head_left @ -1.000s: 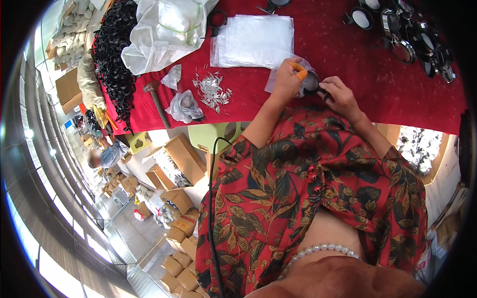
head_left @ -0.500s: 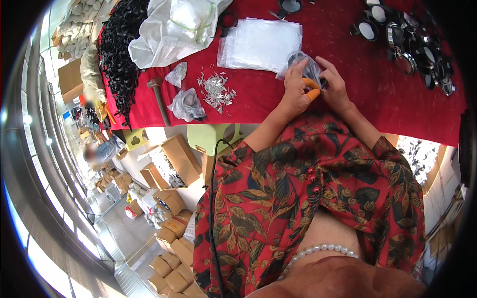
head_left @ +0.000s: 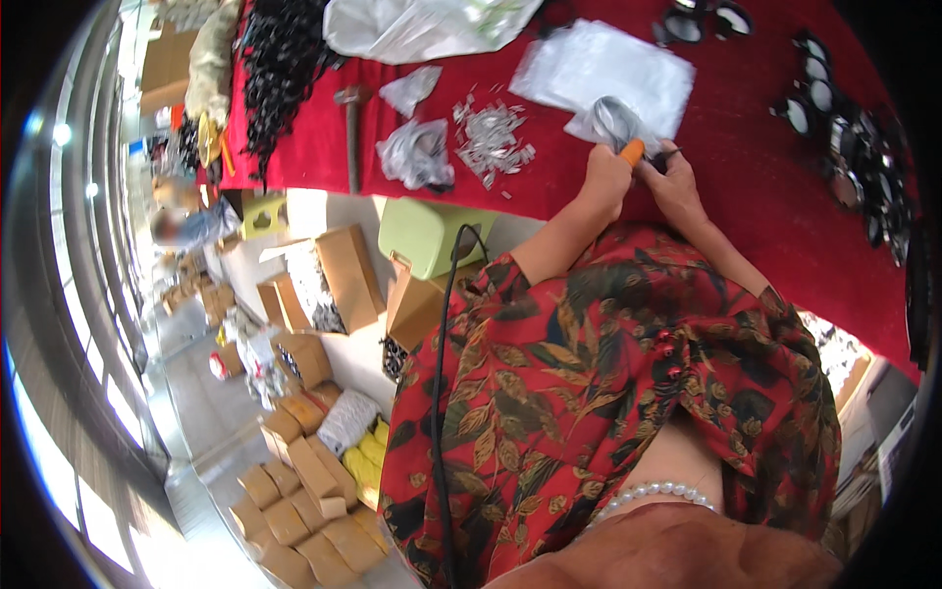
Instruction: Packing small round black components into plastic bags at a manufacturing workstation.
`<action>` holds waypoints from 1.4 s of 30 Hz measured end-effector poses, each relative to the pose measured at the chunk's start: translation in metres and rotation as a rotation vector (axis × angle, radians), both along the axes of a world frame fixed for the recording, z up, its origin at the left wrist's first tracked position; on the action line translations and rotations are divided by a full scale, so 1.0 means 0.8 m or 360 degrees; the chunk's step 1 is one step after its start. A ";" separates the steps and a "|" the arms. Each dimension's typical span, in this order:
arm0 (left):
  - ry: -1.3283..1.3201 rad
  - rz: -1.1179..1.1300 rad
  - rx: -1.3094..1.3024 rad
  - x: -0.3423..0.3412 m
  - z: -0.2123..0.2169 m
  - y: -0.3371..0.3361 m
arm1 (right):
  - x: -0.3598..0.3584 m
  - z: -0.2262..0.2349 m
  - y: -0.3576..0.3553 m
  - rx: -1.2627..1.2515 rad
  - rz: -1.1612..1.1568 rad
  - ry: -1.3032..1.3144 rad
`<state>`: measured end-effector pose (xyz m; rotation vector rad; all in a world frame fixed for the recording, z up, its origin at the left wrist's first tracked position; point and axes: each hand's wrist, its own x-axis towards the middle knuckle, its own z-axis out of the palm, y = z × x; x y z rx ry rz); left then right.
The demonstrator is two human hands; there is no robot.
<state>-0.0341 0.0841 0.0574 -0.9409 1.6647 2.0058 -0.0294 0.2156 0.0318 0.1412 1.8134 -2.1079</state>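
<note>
Over the red-covered table, a clear plastic bag (head_left: 616,120) with a round grey band-like piece inside is held between my two hands. My left hand (head_left: 610,177), with an orange cover on a finger, grips the bag's near end. From the other side, my right hand (head_left: 677,188) has its fingers closed on the same end, where something dark shows. The round part points away from me, over the near edge of a stack of flat clear bags (head_left: 613,64). What lies between my fingertips is partly hidden.
Left of my hands lie small silvery pieces (head_left: 491,139), a crumpled plastic bag (head_left: 414,155) and a hammer (head_left: 353,142). Black looped bands (head_left: 280,83) are heaped at the far left. Round black-rimmed pieces (head_left: 849,147) cover the right side. Cardboard boxes (head_left: 294,510) stand on the floor.
The view has turned and shifted, so the table items sit farther right. My left fingers have drawn back from the bag's round part toward its near end, leaving that part more exposed.
</note>
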 end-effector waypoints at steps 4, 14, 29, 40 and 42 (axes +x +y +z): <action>0.0433 0.0370 -0.0008 0.012 0.018 -0.075 | 0.009 -0.003 -0.026 0.0268 0.0405 0.0475; 0.0478 0.0662 -0.1733 0.076 -0.062 -0.316 | 0.007 -0.029 -0.026 0.0554 0.0521 0.0395; 0.0074 0.0869 -0.2117 0.046 -0.058 -0.281 | -0.130 -0.042 0.062 0.0689 -0.0503 0.0442; -0.0036 0.0392 -0.2327 0.034 -0.039 -0.256 | -0.240 -0.066 0.035 0.1253 -0.0329 0.1355; -0.0069 0.0414 -0.2370 0.036 -0.048 -0.272 | -0.234 -0.066 0.040 0.1136 -0.0360 0.1362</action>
